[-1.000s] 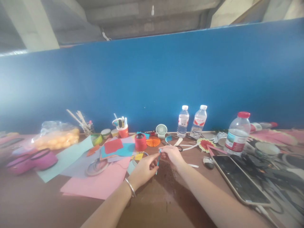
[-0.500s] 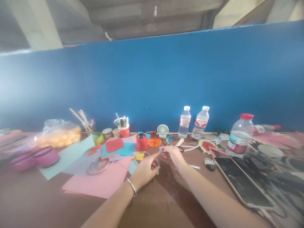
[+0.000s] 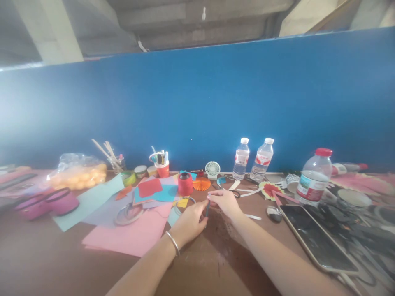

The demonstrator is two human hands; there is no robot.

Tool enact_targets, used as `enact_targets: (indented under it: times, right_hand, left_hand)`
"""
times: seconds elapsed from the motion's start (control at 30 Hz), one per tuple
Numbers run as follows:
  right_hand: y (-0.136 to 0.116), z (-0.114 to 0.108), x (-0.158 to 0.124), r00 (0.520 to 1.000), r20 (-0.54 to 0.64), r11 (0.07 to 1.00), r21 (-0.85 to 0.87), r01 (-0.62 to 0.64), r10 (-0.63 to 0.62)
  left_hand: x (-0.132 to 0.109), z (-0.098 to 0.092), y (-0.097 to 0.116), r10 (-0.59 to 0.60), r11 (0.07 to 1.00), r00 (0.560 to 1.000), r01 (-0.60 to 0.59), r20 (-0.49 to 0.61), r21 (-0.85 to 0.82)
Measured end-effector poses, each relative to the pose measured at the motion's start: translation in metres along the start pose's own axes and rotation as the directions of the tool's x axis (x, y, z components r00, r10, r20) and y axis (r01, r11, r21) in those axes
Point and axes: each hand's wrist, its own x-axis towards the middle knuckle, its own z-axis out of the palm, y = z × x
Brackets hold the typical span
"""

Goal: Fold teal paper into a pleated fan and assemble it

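Over the middle of the brown table, my left hand is closed around a narrow bluish strip, which looks like folded paper and stands almost upright. A silver bangle is on that wrist. My right hand pinches at the strip's upper end, its fingertips meeting those of the left. Fingers partly cover the strip. Just beyond the left hand lie a clear tape ring and a yellow paper piece. Scissors lie behind the right hand.
Pink paper sheets and a light green sheet spread at left. A red spool, an orange paper fan and a small white fan stand behind. Bottles and a phone are at right.
My right hand's fingers have closed in on the strip's upper end and sit nearer the left hand. The left hand keeps its hold with little movement.
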Motion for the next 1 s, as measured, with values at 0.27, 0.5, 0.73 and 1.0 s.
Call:
enact_targets:
  times: [0.27, 0.5, 0.73, 1.0]
  right_hand:
    - [-0.002, -0.009, 0.004, 0.997, 0.073, 0.995, 0.095, -0.035, 0.028]
    - [-0.012, -0.022, 0.008, 0.997, -0.076, 0.974, 0.225, 0.014, 0.003]
    - [-0.006, -0.018, 0.006, 0.984, 0.129, 0.992, -0.008, -0.124, 0.124]
    - [-0.004, -0.011, 0.001, 0.992, 0.122, 0.997, 0.056, -0.052, 0.045]
  left_hand:
    - [0.001, 0.002, -0.001, -0.083, 0.984, 0.996, 0.089, 0.043, -0.154]
    - [0.0, 0.007, -0.002, -0.112, 0.94, 0.99, 0.135, 0.088, -0.313]
    - [0.001, 0.006, -0.002, -0.145, 0.928, 0.989, 0.129, -0.019, -0.349]
    - [0.001, 0.005, 0.001, -0.12, 0.948, 0.993, 0.107, -0.023, -0.3]
